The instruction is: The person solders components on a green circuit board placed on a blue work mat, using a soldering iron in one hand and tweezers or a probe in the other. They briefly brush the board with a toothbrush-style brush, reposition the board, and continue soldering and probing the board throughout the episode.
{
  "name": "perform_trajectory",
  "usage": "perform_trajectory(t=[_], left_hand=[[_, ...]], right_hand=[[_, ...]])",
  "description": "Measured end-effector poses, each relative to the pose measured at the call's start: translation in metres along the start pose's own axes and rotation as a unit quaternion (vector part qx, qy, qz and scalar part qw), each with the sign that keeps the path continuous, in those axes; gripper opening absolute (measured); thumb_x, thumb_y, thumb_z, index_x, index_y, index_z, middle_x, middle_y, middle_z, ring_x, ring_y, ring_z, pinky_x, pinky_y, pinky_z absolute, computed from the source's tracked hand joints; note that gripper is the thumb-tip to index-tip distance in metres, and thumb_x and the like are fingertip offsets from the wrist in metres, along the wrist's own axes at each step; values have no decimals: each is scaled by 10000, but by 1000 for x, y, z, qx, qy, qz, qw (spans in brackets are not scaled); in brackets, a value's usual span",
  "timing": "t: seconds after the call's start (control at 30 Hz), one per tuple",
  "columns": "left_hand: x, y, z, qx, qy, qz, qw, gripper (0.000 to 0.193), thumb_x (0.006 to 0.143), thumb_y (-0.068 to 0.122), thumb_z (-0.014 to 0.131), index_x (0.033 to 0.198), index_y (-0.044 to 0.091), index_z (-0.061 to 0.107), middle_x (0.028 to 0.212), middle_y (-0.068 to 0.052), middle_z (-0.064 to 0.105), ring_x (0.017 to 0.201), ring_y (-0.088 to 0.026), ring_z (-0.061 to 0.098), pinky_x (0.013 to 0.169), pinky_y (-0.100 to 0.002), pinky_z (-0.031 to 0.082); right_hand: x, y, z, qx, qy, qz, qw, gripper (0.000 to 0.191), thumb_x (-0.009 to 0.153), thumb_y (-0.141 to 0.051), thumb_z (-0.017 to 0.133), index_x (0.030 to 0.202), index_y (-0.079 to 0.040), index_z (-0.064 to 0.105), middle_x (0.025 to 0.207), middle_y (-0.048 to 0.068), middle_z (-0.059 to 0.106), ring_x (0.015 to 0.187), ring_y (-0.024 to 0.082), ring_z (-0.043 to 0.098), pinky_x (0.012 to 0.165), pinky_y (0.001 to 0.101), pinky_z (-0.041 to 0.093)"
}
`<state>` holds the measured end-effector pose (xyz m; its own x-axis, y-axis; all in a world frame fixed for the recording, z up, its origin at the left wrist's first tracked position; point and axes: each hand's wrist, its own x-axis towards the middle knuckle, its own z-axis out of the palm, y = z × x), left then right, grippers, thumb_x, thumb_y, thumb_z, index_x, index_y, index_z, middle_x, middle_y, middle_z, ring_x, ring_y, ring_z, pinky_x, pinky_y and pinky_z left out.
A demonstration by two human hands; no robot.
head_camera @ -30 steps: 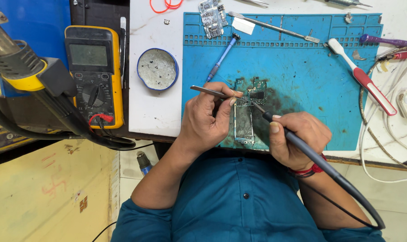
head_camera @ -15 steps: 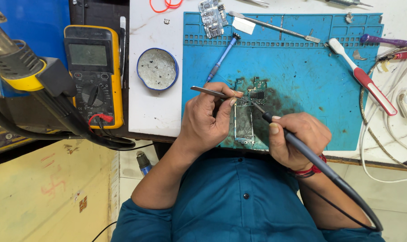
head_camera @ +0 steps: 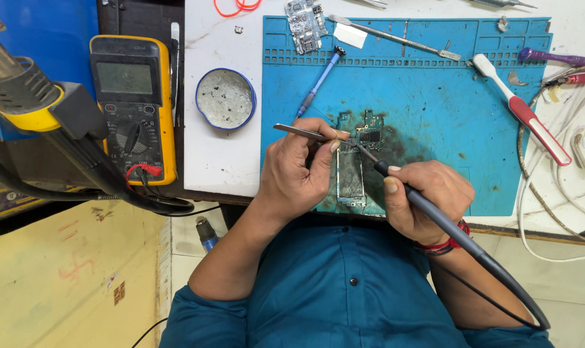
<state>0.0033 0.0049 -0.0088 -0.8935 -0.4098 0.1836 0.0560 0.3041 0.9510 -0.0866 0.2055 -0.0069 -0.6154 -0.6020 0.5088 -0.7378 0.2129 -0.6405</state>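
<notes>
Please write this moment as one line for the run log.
left hand: holds tweezers at circuit board | right hand: holds soldering iron, tip on board | surface: blue mat

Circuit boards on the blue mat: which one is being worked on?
The long green circuit board at the mat's near edge, between both hands, with the soldering iron tip and tweezers on it. The small grey board lies untouched at the far edge.

blue mat (head_camera: pixel 434 96), green circuit board (head_camera: pixel 363 138), yellow multimeter (head_camera: pixel 134 106), red-white toothbrush (head_camera: pixel 521 109)
</notes>
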Motion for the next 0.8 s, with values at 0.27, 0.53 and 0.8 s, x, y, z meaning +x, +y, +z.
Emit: perform_trajectory(t=[0.27,0.53,0.8], left_hand=[[0,0,0,-7,1,13,1000,158,1043,-3,634,1167,31,543,1085,-120,767,856,-153,759,711,-277,590],[1,1,0,-6,2,-5,1000,154,1027,-1,645,1148,27,553,1064,-116,777,777,-128,731,655,-262,558],[1,2,0,-3,-2,-9,1000,152,1024,-3,640,1146,30,556,1062,-113,780,742,-119,710,638,-259,547]], right_hand=[[1,-1,0,7,-2,3,1000,108,991,-90,733,981,-19,652,851,129,713,721,262,702,622,311,535],[2,0,-1,2,1,-1,1000,104,968,-83,733,962,-15,655,829,125,705,699,262,695,606,313,527],[1,-1,-1,-1,2,-2,1000,103,974,-82,732,963,-17,653,837,124,707,698,260,691,609,312,527]])
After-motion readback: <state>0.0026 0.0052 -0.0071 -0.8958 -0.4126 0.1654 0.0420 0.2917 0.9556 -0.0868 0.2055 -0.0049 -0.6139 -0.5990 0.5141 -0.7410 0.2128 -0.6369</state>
